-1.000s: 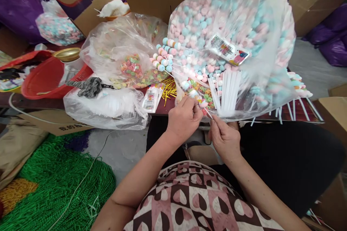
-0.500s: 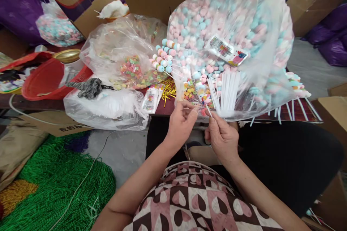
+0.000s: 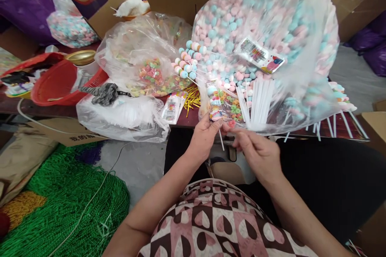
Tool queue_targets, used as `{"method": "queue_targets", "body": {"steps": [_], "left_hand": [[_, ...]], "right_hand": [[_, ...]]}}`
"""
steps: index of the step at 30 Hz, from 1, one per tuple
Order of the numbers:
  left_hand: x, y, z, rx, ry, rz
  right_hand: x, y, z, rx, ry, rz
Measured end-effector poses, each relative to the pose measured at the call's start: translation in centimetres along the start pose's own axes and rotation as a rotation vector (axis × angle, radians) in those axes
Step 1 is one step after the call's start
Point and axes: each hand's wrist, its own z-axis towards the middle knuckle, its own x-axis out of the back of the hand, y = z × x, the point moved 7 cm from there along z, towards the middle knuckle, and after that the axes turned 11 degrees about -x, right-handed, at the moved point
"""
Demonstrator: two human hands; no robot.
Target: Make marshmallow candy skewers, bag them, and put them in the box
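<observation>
A wrapped marshmallow skewer (image 3: 215, 100) stands nearly upright at the table's front edge, its white stick pointing down toward my lap. My left hand (image 3: 202, 138) is closed around the lower end of its printed clear wrapper. Just right of the stick is my right hand (image 3: 261, 153), slightly blurred, its fingers curled and its index finger reaching toward the left fingertips. Whether anything small is pinched in it cannot be made out. Behind the hands lie ring-shaped gummies (image 3: 237, 108) and a bundle of white sticks (image 3: 261, 102).
A large clear bag of marshmallows (image 3: 259, 12) fills the back right. Finished skewers (image 3: 187, 62) and gold twist ties (image 3: 190, 100) lie left of it. Further left are printed wrappers (image 3: 174, 108), a white-filled bag (image 3: 126, 116) and a red basket (image 3: 50, 84). Green cords (image 3: 90, 192) cover the floor.
The wrapped skewer now stands more upright in my left hand, its stick visible below. My right hand has moved right, off the stick. The view has shifted slightly.
</observation>
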Motion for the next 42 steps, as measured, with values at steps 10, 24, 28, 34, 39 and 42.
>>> {"method": "queue_targets", "body": {"steps": [10, 24, 28, 34, 39, 42], "left_hand": [[-1.3, -0.2, -0.6, -0.047, -0.094, 0.145], [-0.8, -0.7, -0.9, -0.07, -0.029, 0.209], [-0.3, -0.8, -0.8, -0.083, 0.044, 0.171], [-0.2, -2.1, -0.6, 0.016, 0.085, -0.003], [-0.1, -1.7, -0.5, -0.07, 0.063, 0.004], [0.2, -0.8, -0.6, -0.096, 0.096, -0.001]], "right_hand": [[0.3, -0.9, 2.4, 0.019, 0.117, -0.046], [-0.2, -0.5, 2.5, 0.076, 0.245, -0.256], [-1.0, -2.1, 1.1, 0.322, 0.257, -0.406], [-2.4, -2.3, -1.2, 0.424, 0.148, -0.38], [-2.0, 0.7, -0.3, -0.018, -0.06, 0.083], [-2.6, 2.4, -0.3, -0.295, -0.201, 0.327]]}}
